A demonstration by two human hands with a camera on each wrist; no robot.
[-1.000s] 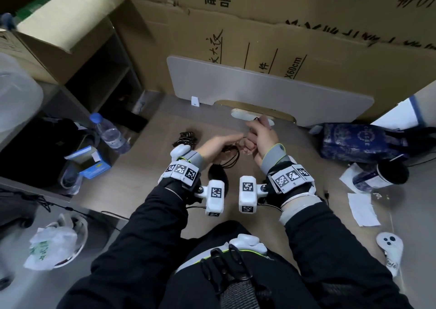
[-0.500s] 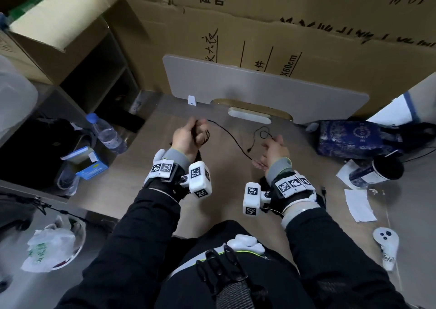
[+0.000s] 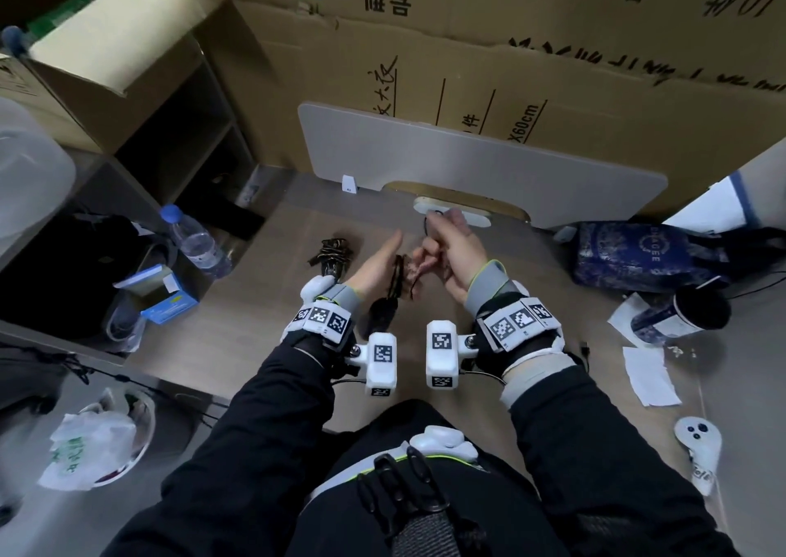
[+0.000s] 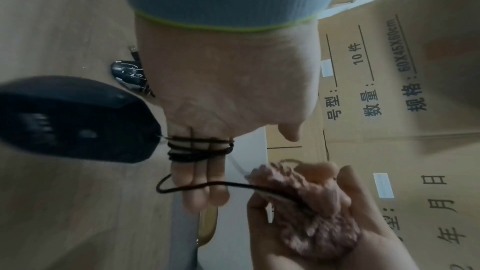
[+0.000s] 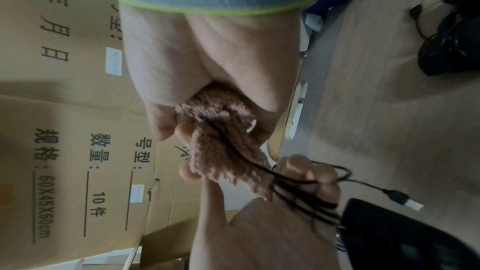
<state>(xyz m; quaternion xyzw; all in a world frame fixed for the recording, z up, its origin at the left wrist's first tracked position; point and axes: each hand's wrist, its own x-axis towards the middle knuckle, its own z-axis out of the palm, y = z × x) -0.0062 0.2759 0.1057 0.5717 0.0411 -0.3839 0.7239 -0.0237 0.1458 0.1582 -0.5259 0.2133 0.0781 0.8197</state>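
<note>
My left hand (image 3: 385,256) holds its fingers straight, and a black mouse cable (image 4: 200,148) is wound in several turns around them. The black mouse (image 3: 380,312) hangs at the end of that cable just below the left hand, above the wooden table (image 3: 238,343). Close to the right, my right hand (image 3: 457,250) grips a fuzzy pink cloth (image 4: 306,208) with the cable's free length running through it. In the right wrist view the cloth (image 5: 221,141) fills the curled fingers and the cable's USB plug (image 5: 405,200) dangles loose.
A second bundled dark cable (image 3: 334,254) lies left of the hands. A water bottle (image 3: 193,239) and a blue box (image 3: 168,301) stand at the left edge. A blue bag (image 3: 638,254), a black cup (image 3: 684,312), paper and a white controller (image 3: 699,441) lie right. A grey board (image 3: 468,160) stands behind.
Half a second ago the hands were apart with the cable stretched between them. Now they have come together again, and the right hand is by the left fingers.
</note>
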